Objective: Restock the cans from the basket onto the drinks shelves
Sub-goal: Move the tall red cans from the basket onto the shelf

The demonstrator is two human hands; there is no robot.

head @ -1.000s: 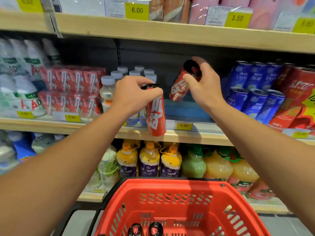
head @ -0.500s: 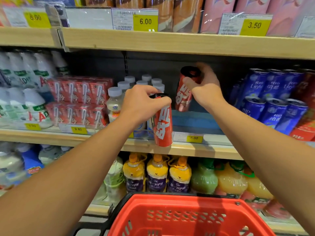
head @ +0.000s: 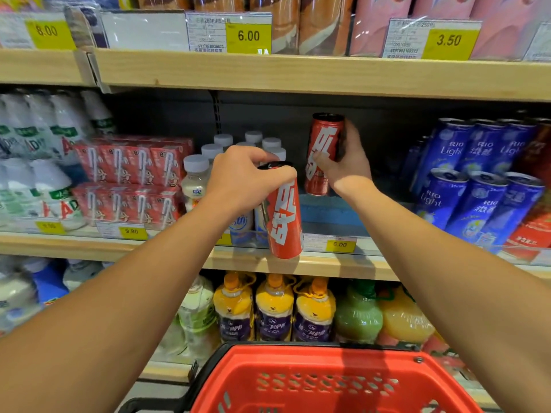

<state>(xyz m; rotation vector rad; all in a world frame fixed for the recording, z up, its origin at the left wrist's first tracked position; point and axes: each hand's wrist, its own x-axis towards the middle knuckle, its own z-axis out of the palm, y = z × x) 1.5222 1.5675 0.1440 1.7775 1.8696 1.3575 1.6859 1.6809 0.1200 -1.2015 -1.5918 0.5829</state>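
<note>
Both hands hold red cans before the shelf [head: 298, 265], above the basket [head: 298, 368]: the right hand [head: 347, 165] wraps one [head: 323, 150] nearly upright over the empty slot, the left hand [head: 241, 180] grips another's [head: 284, 216] top, neither placed yet.

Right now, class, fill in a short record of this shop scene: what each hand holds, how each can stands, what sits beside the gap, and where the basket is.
left hand: grips front red can by its top, near the shelf edge
right hand: holds back red can by its side, nearly upright, deep in the shelf
left of gap: white-capped bottles
right of gap: blue cans
red basket: below, in front of shelves
</note>
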